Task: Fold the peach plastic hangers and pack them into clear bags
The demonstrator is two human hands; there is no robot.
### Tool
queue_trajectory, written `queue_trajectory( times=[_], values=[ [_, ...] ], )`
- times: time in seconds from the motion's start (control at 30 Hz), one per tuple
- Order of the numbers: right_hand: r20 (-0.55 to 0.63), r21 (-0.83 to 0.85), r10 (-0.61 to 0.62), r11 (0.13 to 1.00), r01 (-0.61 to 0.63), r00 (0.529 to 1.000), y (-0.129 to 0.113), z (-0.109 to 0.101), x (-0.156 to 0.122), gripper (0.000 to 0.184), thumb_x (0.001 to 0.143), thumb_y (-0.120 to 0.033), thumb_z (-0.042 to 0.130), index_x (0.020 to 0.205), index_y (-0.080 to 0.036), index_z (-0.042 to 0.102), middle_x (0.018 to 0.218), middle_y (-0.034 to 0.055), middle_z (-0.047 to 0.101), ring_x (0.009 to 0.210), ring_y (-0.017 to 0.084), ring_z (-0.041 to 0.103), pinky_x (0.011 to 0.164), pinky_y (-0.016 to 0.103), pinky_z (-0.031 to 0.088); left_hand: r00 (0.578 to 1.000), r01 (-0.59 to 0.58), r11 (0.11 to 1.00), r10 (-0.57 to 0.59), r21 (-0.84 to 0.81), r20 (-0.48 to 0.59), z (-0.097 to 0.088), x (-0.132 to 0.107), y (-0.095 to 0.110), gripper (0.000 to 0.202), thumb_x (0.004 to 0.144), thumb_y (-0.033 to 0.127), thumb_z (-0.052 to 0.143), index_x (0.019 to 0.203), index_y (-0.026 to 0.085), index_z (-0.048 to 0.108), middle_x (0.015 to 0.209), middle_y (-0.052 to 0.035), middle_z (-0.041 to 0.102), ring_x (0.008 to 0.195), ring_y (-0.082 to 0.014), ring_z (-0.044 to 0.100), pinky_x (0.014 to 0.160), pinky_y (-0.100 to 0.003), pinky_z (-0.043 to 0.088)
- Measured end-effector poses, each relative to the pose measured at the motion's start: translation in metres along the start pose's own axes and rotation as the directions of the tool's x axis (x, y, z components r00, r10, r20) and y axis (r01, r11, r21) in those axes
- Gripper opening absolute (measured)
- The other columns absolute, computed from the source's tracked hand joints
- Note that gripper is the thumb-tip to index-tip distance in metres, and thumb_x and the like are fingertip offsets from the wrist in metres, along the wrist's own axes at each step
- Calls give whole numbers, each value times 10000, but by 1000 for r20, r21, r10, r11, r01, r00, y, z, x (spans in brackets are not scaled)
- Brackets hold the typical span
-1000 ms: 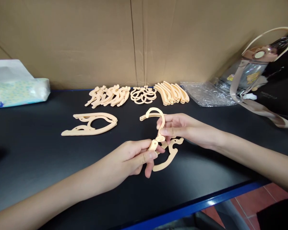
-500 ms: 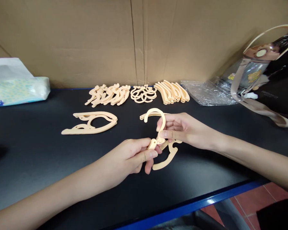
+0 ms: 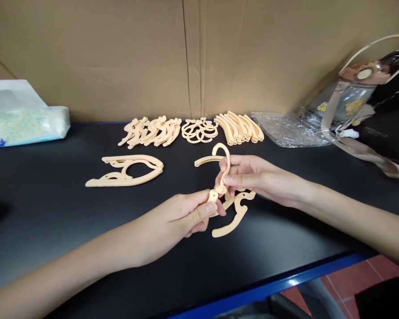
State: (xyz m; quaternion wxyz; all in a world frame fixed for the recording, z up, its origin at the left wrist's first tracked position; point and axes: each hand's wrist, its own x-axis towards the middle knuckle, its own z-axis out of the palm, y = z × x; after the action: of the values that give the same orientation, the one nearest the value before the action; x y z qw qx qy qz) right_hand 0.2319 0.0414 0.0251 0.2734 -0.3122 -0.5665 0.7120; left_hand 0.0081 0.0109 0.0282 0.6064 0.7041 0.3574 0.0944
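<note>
My right hand (image 3: 249, 177) is closed on a cream plastic hanger hook (image 3: 226, 164), its curved end pointing up and its round base low. My left hand (image 3: 189, 212) pinches a cream hanger arm (image 3: 213, 195), mostly hidden by the fingers, with its holed end showing. The hook's base is against or very close to that holed end; I cannot tell whether they are joined. Below my right hand, loose curved hanger arms (image 3: 231, 225) lie on the black table. Another slim curved piece (image 3: 206, 161) lies behind my right hand, partly covered by it.
A folded hanger (image 3: 136, 180) lies to the left. Along the back are piles of hanger arms (image 3: 153, 131), hooks (image 3: 199, 130) and curved pieces (image 3: 239, 128). A clear plastic bag (image 3: 286, 128) and strapped bottle (image 3: 355, 95) stand right; a tissue pack (image 3: 29, 124) sits left.
My right hand has turned the hook, so its curve now looks narrower and sits farther right. The holed end in my left hand has tipped to face up more.
</note>
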Motion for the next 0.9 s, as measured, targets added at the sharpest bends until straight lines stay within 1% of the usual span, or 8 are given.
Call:
queue_trajectory(
  times=[0.2,0.33,0.47,0.53,0.6,0.7,0.77,0.9],
  values=[
    [37,-14,41,999,-41,998,-2,2,0,179,883,-265,679,880,-184,520,849,7,678,759,108,655,684,240,533,1000,-1,999,0,47,11,-1,1,1,349,1043,487,339,1019,237,582,673,78,400,611,-92,344,559,-224,306],
    [32,-21,50,999,-49,998,-1,5,2,141,864,-152,646,886,-183,510,800,-12,670,704,108,678,671,249,554,999,-33,995,31,90,20,0,1,0,362,1041,488,347,962,233,592,679,78,427,614,-89,362,567,-226,309],
    [1,-51,27,998,-27,1000,-1,6,2,120,814,-92,647,812,-162,549,806,-9,666,710,105,680,698,252,562,1000,-29,992,30,122,-7,0,2,-2,334,1042,473,360,1025,250,608,687,79,439,614,-89,371,569,-222,315],
    [18,-38,9,999,-9,1000,-3,5,1,128,796,-73,652,854,-158,577,829,-8,669,733,112,689,700,252,569,1000,-9,996,11,93,-12,-1,2,-2,336,1037,483,365,1040,249,606,690,76,428,614,-90,365,566,-219,319],
    [38,-13,17,1000,-17,999,-4,5,-1,178,791,-57,647,919,-164,585,846,-8,677,754,121,699,700,258,579,1000,-3,999,3,52,-4,-1,2,-1,345,1035,490,363,1031,240,601,687,73,407,613,-94,348,556,-219,313],
    [45,4,52,999,-52,998,-6,5,-2,191,807,-83,667,957,-167,586,859,-1,692,773,132,711,715,271,590,1000,-19,1000,19,-2,6,0,3,0,348,1032,490,365,1003,225,587,679,70,378,603,-99,318,535,-220,298],
    [33,3,67,998,-67,997,-5,5,-2,165,822,-144,703,945,-161,594,855,7,706,763,137,718,714,275,593,1000,-20,1000,21,-21,11,0,4,0,344,1029,489,370,987,217,578,672,71,367,593,-100,306,522,-221,292],
    [-64,-8,85,996,-85,994,-2,4,1,200,793,-253,781,881,-140,642,801,13,730,703,116,715,690,238,586,1000,3,1000,-2,-27,9,0,4,0,349,1030,486,365,995,214,581,667,71,369,588,-99,312,520,-220,294]
  ],
)
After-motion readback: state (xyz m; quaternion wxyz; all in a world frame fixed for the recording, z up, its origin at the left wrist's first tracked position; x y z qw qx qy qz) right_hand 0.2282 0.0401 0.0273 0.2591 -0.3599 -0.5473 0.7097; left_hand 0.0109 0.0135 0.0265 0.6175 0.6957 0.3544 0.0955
